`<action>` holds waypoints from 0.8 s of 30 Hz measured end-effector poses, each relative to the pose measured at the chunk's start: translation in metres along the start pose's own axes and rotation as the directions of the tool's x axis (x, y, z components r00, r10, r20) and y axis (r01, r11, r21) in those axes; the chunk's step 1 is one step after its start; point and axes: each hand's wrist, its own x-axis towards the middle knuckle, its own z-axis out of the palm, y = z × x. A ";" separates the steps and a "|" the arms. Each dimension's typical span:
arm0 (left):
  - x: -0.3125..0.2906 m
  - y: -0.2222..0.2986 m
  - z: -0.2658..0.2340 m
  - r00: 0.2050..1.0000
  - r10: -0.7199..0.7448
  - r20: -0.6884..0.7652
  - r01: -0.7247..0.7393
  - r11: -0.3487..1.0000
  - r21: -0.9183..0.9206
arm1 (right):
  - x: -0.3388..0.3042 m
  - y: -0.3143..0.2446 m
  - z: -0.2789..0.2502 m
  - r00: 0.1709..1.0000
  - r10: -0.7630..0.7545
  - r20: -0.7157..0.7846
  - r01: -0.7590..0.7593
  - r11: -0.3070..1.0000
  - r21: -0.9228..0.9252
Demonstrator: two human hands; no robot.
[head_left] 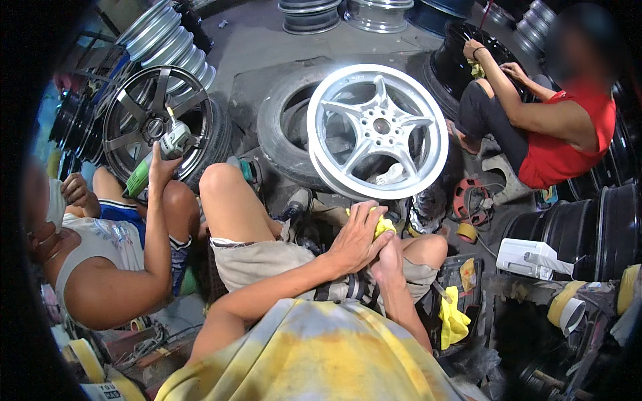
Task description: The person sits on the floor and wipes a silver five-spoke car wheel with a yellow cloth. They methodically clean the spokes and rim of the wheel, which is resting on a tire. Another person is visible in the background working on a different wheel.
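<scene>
In my lap, both hands meet over a bunched yellow cloth (pixel 384 227). My left hand (pixel 358 235) reaches across from the left, its fingers bent over the cloth. My right hand (pixel 386 259) is closed against it from below; its fingertips are partly hidden. Just beyond my hands a silver five-spoke wheel rim (pixel 409 123) leans tilted on a black tyre (pixel 273 137). Neither hand touches the rim. A second yellow cloth (pixel 454 319) hangs beside my right forearm, over a dark tray (pixel 476 281).
At left, a co-worker holds a green and grey power tool (pixel 139 175) by a dark rim (pixel 126 134). A red-shirted co-worker (pixel 562 147) works on a black rim at right. A white box (pixel 525 257), tape roll (pixel 467 232) and stacked rims (pixel 160 47) stand around.
</scene>
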 end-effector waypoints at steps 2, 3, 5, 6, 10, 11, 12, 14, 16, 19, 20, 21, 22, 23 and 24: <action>0.001 -0.009 -0.006 0.994 -0.104 0.037 0.104 0.995 -0.011 | -0.008 0.008 0.009 0.998 0.007 0.065 -0.013 0.996 0.091; 0.003 -0.014 -0.009 0.986 -0.155 0.057 0.156 0.988 -0.016 | -0.011 0.011 0.012 0.995 0.009 0.097 -0.022 0.991 0.136; 0.005 -0.022 -0.011 0.987 -0.114 -0.116 0.106 0.992 -0.069 | -0.014 0.009 0.025 0.992 0.019 0.124 -0.037 0.989 0.140; 0.006 -0.029 -0.011 0.975 -0.185 -0.127 0.171 0.979 -0.115 | -0.020 0.000 0.043 0.994 0.033 0.100 -0.046 0.990 0.131; 0.008 -0.036 -0.015 0.934 -0.302 -0.190 0.240 0.927 -0.289 | -0.020 0.008 0.045 0.997 -0.044 0.059 0.047 0.998 -0.046; 0.006 -0.043 -0.012 0.920 -0.339 -0.198 0.262 0.905 -0.335 | -0.020 0.009 0.043 0.996 -0.060 0.062 0.066 0.994 -0.091; 0.004 -0.050 -0.009 0.903 -0.377 -0.207 0.281 0.881 -0.380 | -0.020 0.010 0.043 0.995 -0.076 0.065 0.084 0.987 -0.136; 0.000 -0.062 -0.005 0.838 -0.517 -0.175 0.364 0.768 -0.528 | -0.021 0.008 0.043 0.991 -0.104 0.085 0.123 0.958 -0.259; 0.001 -0.073 -0.012 0.655 -0.752 0.078 0.457 0.312 -0.833 | -0.023 0.000 0.047 0.987 -0.109 0.119 0.150 0.894 -0.423; 0.002 -0.081 -0.036 0.663 -0.610 0.434 0.360 -0.249 -0.899 | -0.028 -0.008 0.057 0.983 0.023 0.185 -0.001 0.993 -0.118; 0.004 -0.072 -0.045 0.710 -0.456 0.537 0.411 -0.350 -0.842 | -0.028 -0.008 0.064 0.986 0.032 0.164 -0.017 0.996 -0.088; -0.007 -0.084 -0.041 0.848 0.022 0.530 0.470 -0.496 -0.731 | -0.022 -0.005 0.063 0.988 0.015 0.153 0.005 0.992 -0.127; -0.006 -0.061 -0.042 0.797 -0.274 0.538 0.524 -0.127 -0.842 | -0.013 0.001 0.057 0.991 -0.004 0.137 0.027 0.985 -0.168; -0.006 -0.035 -0.042 0.742 -0.540 0.397 0.591 0.247 -0.768 | -0.005 0.008 0.049 0.992 -0.018 0.126 0.044 0.976 -0.212; -0.013 -0.049 -0.012 0.855 -0.507 0.107 0.382 0.477 -0.791 | 0.001 0.012 0.039 0.991 -0.068 0.113 0.105 0.929 -0.356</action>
